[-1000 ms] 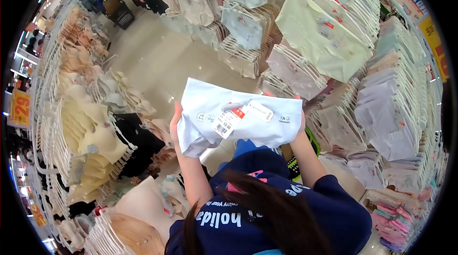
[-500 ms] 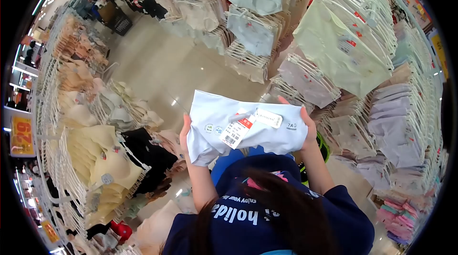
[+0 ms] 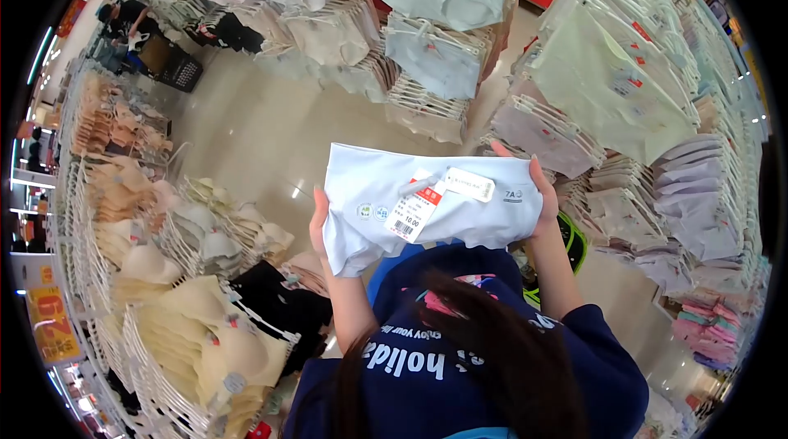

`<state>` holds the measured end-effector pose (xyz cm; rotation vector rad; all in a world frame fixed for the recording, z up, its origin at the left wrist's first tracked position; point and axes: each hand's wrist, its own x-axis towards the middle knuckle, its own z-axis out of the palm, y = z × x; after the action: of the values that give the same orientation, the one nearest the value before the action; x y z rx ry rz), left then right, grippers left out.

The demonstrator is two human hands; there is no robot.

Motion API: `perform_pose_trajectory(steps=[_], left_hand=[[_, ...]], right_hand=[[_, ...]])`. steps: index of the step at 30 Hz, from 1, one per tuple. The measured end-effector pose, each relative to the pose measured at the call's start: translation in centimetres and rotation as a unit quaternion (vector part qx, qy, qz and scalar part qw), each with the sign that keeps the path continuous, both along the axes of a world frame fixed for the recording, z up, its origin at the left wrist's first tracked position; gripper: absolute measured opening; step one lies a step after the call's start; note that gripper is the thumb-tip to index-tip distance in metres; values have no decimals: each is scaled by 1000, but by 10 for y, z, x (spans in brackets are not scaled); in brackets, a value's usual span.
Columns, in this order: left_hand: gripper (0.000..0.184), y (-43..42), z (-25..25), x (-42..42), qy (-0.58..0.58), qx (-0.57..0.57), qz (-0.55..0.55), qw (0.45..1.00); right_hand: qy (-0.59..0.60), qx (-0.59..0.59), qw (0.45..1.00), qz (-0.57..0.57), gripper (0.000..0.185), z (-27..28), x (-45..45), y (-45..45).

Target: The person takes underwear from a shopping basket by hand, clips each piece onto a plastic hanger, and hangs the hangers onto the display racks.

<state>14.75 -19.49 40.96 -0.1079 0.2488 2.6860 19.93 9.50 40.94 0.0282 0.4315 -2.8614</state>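
Note:
A pair of pale blue underpants (image 3: 484, 221) is stretched out flat between both hands, in front of the body. My left hand (image 3: 319, 221) grips its left side edge, with most of the fingers behind the cloth. My right hand (image 3: 542, 199) grips the right side edge, thumb at the front and fingertips showing above the waistband. A red and white price tag (image 3: 416, 208) reading 10.00 hangs on the front. Beside it lies a white label (image 3: 470, 184). Two small round stickers are on the left part of the fabric.
Racks of hanging underpants (image 3: 611, 82) stand ahead and to the right. On the left hang several bras (image 3: 205, 332) in cream and peach. Across the tiled floor (image 3: 246, 111), a person (image 3: 130, 19) is beside a black basket (image 3: 176, 66). A green-rimmed item (image 3: 572, 250) is by my right arm.
The view has shifted, so the racks and the distant person sit differently in the frame. The underpants have tilted slightly and moved a little right and up in view, both hands still on them.

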Motion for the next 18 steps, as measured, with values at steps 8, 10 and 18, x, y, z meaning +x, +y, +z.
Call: perform_pose_trajectory(steps=[8, 10, 18], left_hand=[[62, -58, -4, -67, 15, -43, -29, 999], [62, -69, -12, -82, -2, -43, -51, 998], [63, -88, -41, -139, -12, -58, -126, 990]], right_hand=[[-4, 23, 1000, 9, 70, -13, -66, -56], [-10, 23, 1000, 14, 68, -20, -76, -65], [-47, 14, 998, -31, 64, -39, -92, -94]])
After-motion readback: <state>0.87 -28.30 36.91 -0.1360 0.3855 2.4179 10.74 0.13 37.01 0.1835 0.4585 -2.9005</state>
